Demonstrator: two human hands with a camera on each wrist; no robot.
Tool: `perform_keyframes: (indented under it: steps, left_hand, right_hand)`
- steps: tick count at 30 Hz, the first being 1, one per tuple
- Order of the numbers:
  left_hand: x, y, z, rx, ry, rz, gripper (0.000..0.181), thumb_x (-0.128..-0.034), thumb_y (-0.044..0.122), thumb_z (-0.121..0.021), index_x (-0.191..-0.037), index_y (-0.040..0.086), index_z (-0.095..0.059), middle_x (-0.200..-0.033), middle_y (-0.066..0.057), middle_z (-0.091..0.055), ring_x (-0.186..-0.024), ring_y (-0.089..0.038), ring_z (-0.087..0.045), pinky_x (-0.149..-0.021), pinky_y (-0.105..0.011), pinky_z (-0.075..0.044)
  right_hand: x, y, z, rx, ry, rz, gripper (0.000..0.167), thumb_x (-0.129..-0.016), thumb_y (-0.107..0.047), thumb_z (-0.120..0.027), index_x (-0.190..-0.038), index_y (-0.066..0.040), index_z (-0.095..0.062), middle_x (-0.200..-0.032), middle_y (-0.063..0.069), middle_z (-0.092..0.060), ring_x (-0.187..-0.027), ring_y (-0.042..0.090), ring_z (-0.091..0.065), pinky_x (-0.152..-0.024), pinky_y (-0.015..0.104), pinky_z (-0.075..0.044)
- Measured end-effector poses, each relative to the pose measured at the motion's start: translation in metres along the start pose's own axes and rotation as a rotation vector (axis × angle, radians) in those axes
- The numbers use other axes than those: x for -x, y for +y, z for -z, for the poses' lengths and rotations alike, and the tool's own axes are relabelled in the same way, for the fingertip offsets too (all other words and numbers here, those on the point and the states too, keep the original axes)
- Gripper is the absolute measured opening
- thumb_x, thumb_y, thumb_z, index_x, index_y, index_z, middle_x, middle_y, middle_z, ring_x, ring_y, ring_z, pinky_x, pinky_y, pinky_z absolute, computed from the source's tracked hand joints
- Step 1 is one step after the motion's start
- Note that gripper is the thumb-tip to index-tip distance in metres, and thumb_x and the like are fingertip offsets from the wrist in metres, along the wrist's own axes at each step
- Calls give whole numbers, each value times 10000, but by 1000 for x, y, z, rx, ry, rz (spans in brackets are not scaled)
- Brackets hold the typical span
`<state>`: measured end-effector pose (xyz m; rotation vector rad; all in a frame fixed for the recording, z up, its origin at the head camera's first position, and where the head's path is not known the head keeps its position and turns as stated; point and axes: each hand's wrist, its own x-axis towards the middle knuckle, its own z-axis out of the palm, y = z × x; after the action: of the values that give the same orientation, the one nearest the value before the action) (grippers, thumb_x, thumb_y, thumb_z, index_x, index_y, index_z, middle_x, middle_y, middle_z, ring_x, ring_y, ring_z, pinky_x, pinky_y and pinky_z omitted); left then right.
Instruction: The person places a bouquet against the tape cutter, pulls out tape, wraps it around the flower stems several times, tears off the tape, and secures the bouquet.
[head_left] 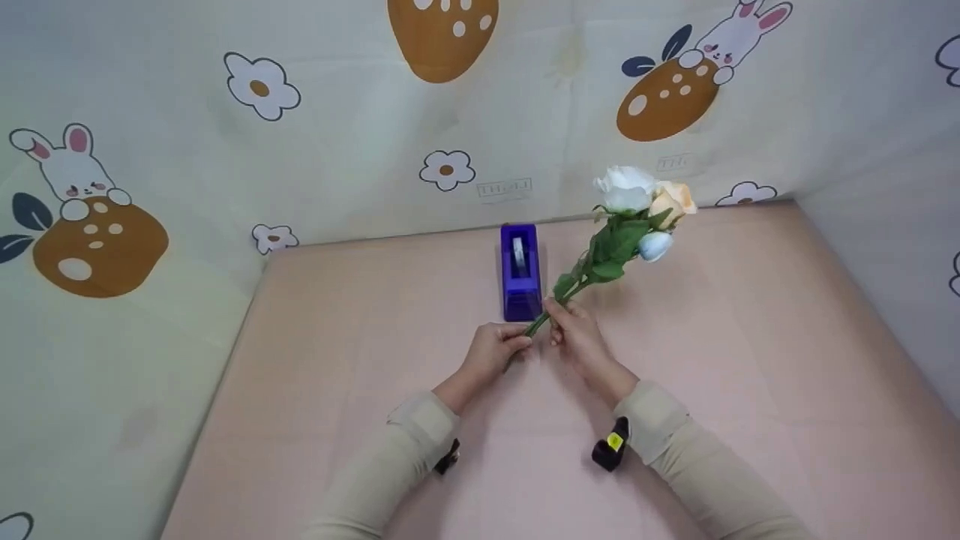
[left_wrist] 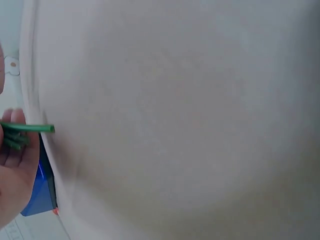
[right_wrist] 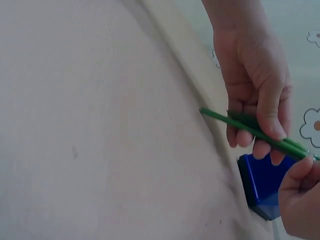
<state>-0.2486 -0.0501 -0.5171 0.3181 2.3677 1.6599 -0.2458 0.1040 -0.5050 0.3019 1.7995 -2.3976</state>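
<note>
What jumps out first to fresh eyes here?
The bouquet, right of centre in the head view, its stems held by the left hand and, higher up, the right hand. Then the purple tape dispenser at the back of the table, and rabbit prints on the wall.

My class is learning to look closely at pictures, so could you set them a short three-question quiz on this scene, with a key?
1. Which colour is missing from the blooms of the bouquet? A) white B) red C) pale blue
2. True or false: the left hand is gripping the tape dispenser.
3. Fill in: the hand holding the stems closer to the blooms is the ____ hand.

Key:
1. B.
2. False: the tape dispenser rests on the table, and the left hand holds the stems.
3. Right: the right hand.
</note>
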Motion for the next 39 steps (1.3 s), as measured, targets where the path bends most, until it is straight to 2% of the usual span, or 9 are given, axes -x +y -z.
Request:
perform_keyframes:
  steps: [4,6,13,16,20,27,31,35,39]
  left_hand:
    - [1,0,0,-191,52,-119,226,-826,69,-638,-1037,-4,-679,-928,-142,-690,-768,-181,-632,-660,-242,-512]
    - [1,1,2,-242,51,-134,235,-840,97,-628,-1051,6,-675,-977,-126,-685,-846,-181,-633,-713,-242,-507]
    - [-7,4,15,-145,-65,-24,344,-963,242,-460,-989,-39,-657,-841,-176,-626,-718,-141,-497,-664,-231,-421]
    - [-11,4,19,-141,-79,-17,301,-954,210,-482,-981,-38,-650,-831,-182,-613,-706,-128,-493,-652,-220,-418]
    - [-14,7,21,-152,-33,-45,224,-913,133,-548,-1016,-31,-661,-893,-178,-646,-741,-138,-531,-664,-228,-453]
    - [-18,10,18,-513,77,-330,195,-849,141,-608,-956,4,-695,-881,-92,-666,-825,-208,-584,-752,-272,-470]
    - [-17,9,17,-592,138,-414,178,-825,153,-632,-931,30,-706,-863,-64,-674,-828,-210,-585,-761,-281,-463]
    - [-17,9,18,-487,104,-309,200,-846,190,-626,-934,30,-710,-872,-47,-676,-810,-155,-590,-734,-238,-468]
    - [-19,10,23,-338,28,-80,350,-931,274,-522,-836,-32,-663,-723,-16,-582,-667,-113,-487,-612,-208,-392]
  right_hand:
    - [0,0,-5,173,44,84,240,-965,-197,-457,-860,2,-538,-497,-14,-397,-457,101,-381,-452,207,-320]
    - [-1,2,-3,253,42,125,278,-976,-193,-430,-932,47,-561,-498,-1,-417,-467,114,-394,-455,212,-315]
    - [-1,7,7,238,-50,201,346,-977,-247,-432,-1094,60,-539,-575,-10,-464,-527,97,-437,-509,209,-319]
    - [0,10,11,152,-110,191,368,-973,-263,-443,-1149,53,-508,-638,1,-489,-582,102,-462,-562,220,-346]
    - [1,13,12,-55,-142,93,347,-972,-221,-448,-1202,37,-473,-713,0,-501,-635,105,-470,-628,228,-390]
    - [0,13,1,-453,12,-140,162,-967,-247,-444,-979,-124,-549,-670,-49,-471,-538,54,-408,-556,180,-379]
    - [-2,11,-2,-544,52,-202,179,-965,-268,-434,-930,-111,-511,-629,-47,-433,-496,46,-374,-495,159,-361]
    - [-4,7,1,-519,18,-199,216,-975,-242,-404,-862,-115,-538,-613,-41,-430,-496,48,-386,-481,148,-364]
    - [-8,2,6,-482,-62,-200,248,-972,-207,-397,-805,-121,-558,-650,-20,-439,-556,73,-407,-552,179,-386]
